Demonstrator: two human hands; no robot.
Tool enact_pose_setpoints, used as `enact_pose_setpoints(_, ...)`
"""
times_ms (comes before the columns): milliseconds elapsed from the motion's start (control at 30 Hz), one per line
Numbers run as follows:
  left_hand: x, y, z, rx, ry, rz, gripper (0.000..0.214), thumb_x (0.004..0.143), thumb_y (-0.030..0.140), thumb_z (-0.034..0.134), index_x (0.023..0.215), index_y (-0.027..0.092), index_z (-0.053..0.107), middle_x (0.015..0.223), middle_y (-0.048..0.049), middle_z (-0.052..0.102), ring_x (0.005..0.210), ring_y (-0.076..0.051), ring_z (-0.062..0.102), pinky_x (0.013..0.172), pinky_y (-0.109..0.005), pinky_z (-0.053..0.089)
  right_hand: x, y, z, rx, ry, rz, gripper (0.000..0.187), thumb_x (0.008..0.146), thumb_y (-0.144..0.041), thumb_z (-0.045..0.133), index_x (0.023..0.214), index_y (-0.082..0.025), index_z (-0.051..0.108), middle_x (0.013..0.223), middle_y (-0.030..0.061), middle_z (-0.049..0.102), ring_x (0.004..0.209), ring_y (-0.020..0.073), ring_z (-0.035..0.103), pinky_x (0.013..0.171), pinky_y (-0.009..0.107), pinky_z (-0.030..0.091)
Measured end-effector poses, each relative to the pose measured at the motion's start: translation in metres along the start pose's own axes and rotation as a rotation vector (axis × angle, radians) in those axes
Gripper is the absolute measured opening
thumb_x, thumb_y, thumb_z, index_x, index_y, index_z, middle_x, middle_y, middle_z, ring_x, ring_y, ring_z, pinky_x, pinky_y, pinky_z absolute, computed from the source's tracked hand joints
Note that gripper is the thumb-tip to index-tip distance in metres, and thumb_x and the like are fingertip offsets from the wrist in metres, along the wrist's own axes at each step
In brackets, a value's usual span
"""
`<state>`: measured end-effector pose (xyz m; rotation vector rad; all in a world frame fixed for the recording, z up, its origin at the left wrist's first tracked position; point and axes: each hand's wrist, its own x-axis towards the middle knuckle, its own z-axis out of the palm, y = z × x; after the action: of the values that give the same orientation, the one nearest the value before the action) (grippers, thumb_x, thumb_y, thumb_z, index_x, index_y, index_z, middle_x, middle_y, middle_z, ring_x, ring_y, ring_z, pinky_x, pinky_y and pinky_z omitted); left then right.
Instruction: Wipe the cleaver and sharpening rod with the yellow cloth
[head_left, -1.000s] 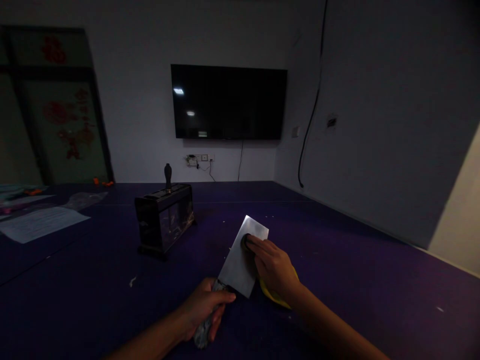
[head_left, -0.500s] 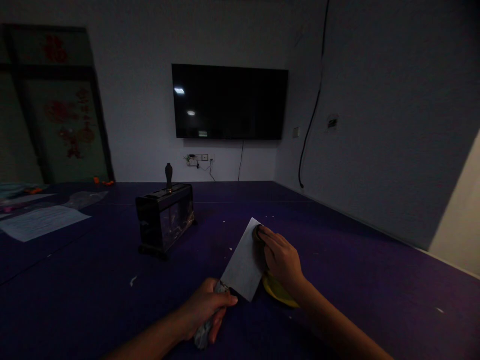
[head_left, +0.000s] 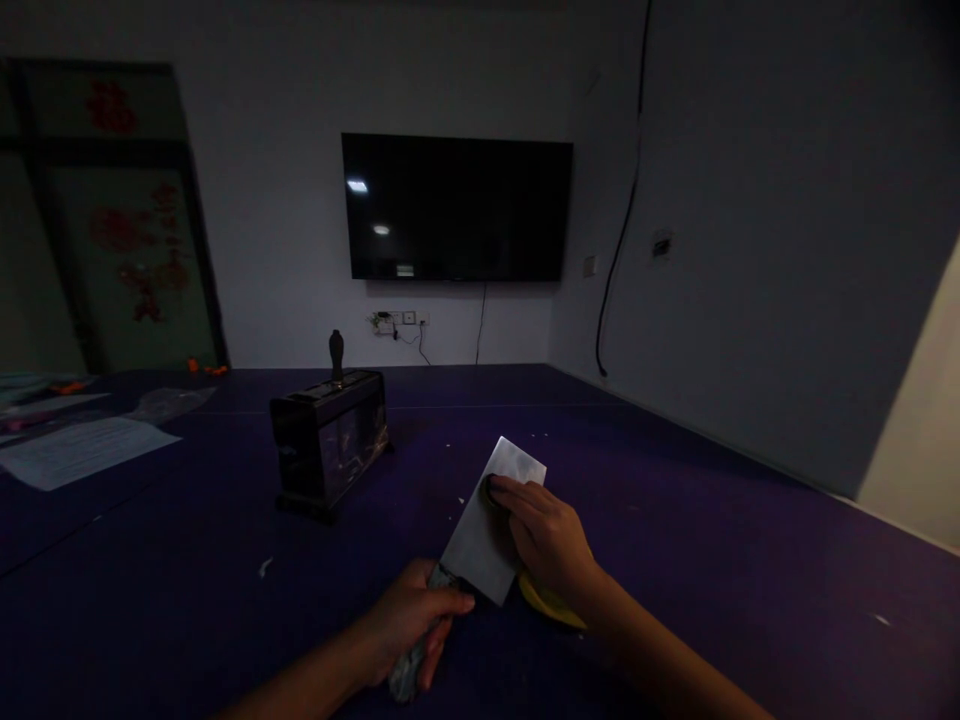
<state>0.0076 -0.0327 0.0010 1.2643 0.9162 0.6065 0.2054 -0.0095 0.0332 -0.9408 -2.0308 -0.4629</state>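
Clasping the cleaver (head_left: 499,530) by its handle (head_left: 405,672) in the left grip (head_left: 414,622), wrapped closely round it. Pressing a dark disc (head_left: 489,491) to the middle of the blade's upward face with the right grip (head_left: 546,530), closed on the disc with bent fingers. Slanting the blade away and rightward over the counter (head_left: 675,540); hard to tell whether touching it. Beneath the right wrist, a yellow thing (head_left: 551,604); farther left, a black holder (head_left: 330,440).
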Motion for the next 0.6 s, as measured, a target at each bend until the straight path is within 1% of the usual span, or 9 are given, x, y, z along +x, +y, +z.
enact_pose_setpoints(133,0.001,-0.003,-0.002,0.008,-0.009,0.001,0.028,0.063,0.042,0.057,0.071,0.018,0.045,0.034,0.0103,0.037,0.023,-0.008,0.036,0.027,-0.017,0.022,-0.001,0.015,0.000,-0.046,0.041,0.051,0.038,0.079,-0.008,0.037,0.106,-0.018,0.061,0.113,0.0062,0.061,0.096,0.0187,0.058,0.083,0.035,0.049)
enact_pose_setpoints(300,0.002,-0.005,-0.002,0.002,-0.002,0.010,0.026,0.064,0.039,0.056,0.073,0.019,0.043,0.035,0.0108,0.037,0.023,-0.009,0.036,0.027,-0.017,0.022,-0.003,0.030,-0.001,-0.066,0.088,0.145,0.037,0.080,-0.011,0.037,0.107,-0.020,0.060,0.113,0.0055,0.061,0.100,0.0200,0.057,0.086,0.038,0.048)
enact_pose_setpoints(433,0.001,-0.004,-0.002,0.003,-0.014,0.005,0.026,0.065,0.040,0.056,0.073,0.019,0.042,0.034,0.0106,0.038,0.022,-0.008,0.036,0.028,-0.017,0.023,-0.005,0.025,0.002,-0.032,0.082,0.136,0.037,0.080,-0.011,0.037,0.107,-0.020,0.061,0.114,0.0061,0.060,0.102,0.0197,0.057,0.088,0.037,0.047)
enact_pose_setpoints(600,0.001,-0.001,-0.001,0.017,-0.017,0.011,0.024,0.065,0.039,0.055,0.069,0.017,0.045,0.033,0.0098,0.037,0.022,-0.009,0.036,0.027,-0.017,0.023,-0.004,0.006,0.004,0.019,0.000,0.074,0.038,0.079,-0.008,0.037,0.105,-0.021,0.061,0.114,0.0049,0.060,0.098,0.0178,0.059,0.083,0.033,0.050)
